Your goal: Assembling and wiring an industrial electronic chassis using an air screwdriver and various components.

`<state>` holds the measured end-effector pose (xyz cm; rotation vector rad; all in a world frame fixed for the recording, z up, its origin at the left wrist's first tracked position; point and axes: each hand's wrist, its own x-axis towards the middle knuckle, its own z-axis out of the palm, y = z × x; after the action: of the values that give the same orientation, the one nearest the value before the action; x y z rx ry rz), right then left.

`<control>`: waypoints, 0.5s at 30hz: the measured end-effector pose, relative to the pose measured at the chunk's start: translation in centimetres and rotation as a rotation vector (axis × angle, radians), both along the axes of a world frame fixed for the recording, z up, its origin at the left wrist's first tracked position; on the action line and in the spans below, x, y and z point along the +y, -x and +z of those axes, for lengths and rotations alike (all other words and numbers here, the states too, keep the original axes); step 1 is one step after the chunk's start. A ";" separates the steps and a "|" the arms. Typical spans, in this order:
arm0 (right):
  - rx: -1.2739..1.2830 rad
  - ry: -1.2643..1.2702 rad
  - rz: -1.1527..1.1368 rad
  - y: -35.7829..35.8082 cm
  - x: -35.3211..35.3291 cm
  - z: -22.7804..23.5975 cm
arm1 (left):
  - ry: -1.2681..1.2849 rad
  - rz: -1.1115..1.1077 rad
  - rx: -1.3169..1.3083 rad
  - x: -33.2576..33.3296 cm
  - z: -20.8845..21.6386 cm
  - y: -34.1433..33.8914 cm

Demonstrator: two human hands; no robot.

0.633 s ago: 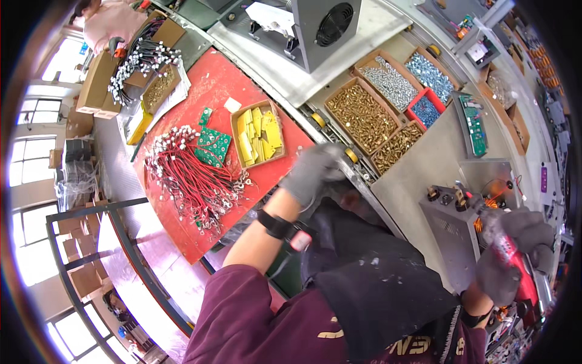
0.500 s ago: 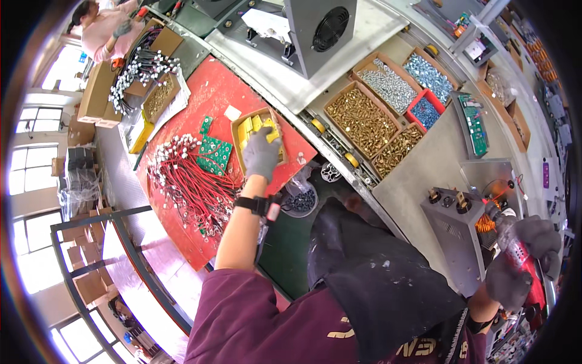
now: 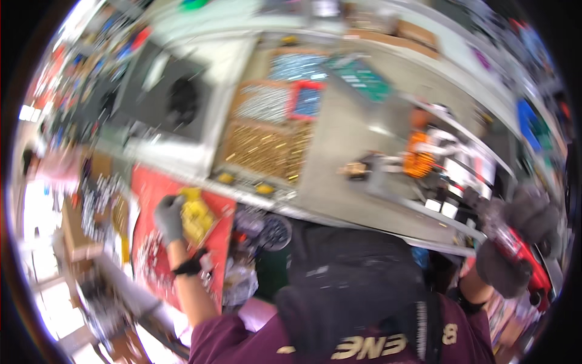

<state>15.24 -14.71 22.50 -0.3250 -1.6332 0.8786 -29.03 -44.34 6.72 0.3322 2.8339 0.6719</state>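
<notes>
My left hand point(image 3: 169, 218), in a grey glove, is at the left side of the small carton of yellow parts point(image 3: 197, 219) on the red tabletop point(image 3: 148, 182). Its fingers are smeared by motion, so whether they hold a yellow part is unclear. At the far right my right hand point(image 3: 504, 268), in a dark grey glove, is wrapped round a red handheld power tool point(image 3: 526, 258). The tool's front end points up and left, toward an open metal housing point(image 3: 424, 206) with an orange wound coil point(image 3: 418, 156) in it.
Cartons of brass screws point(image 3: 260, 148) and silver screws point(image 3: 264, 103) stand on the bench beside a red tray of blue fasteners point(image 3: 308, 100). A green circuit board point(image 3: 361, 79) lies beyond. A grey fan panel point(image 3: 176, 97) stands at the left. Another person point(image 3: 57, 167) is at the far left.
The whole view has swung to the right and blurred. My left hand has shifted from above the yellow parts to the carton's left side. My right hand still grips the red tool.
</notes>
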 end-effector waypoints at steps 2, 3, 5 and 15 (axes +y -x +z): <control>0.148 -0.063 -0.065 -4.2 1.4 0.3 | -0.421 -0.232 -0.076 7.9 3.9 -3.6; 0.097 -0.127 -0.068 -6.8 2.3 1.0 | -0.530 -0.440 -0.144 12.3 5.8 -6.4; -0.022 -0.216 -0.169 -11.5 3.6 2.1 | -0.493 -0.835 -0.087 21.0 9.3 -13.9; 0.180 0.057 -0.386 -25.2 8.4 -1.2 | -0.041 -1.704 -0.038 44.8 6.7 -49.7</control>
<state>40.46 -6.32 21.31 -0.5638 -1.3228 0.6405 20.70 0.43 13.38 2.1615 1.4720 0.2451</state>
